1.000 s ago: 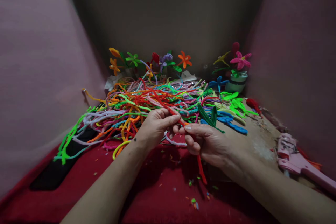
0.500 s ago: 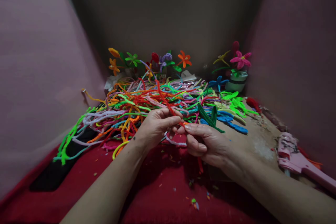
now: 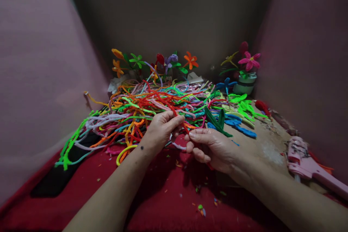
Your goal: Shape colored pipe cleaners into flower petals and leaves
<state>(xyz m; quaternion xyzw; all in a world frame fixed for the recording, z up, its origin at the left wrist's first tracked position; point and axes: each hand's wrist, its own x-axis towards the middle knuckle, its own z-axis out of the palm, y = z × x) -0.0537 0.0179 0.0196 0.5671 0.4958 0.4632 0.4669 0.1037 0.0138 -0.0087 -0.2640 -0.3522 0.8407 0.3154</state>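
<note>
Two hands meet on one red pipe cleaner [image 3: 181,120], just in front of the heap of pipe cleaners [image 3: 152,105]. Your left hand [image 3: 160,130] pinches it between thumb and forefinger, fingers closed on the stem. Your right hand [image 3: 214,148] holds the same stem just beside and slightly lower, thumb pressed against curled fingers; how much of the stem lies inside that fist cannot be told. The long axis of the stem runs diagonally, from the heap at upper left down toward your right hand, passing between both sets of fingertips. Its far end is lost among the other strands. Both hands are equally close, the fingertips nearly touching. Dark green leaves [image 3: 217,119] lie just beyond your right hand. A pink tool [image 3: 307,168] rests well apart at far right.
</note>
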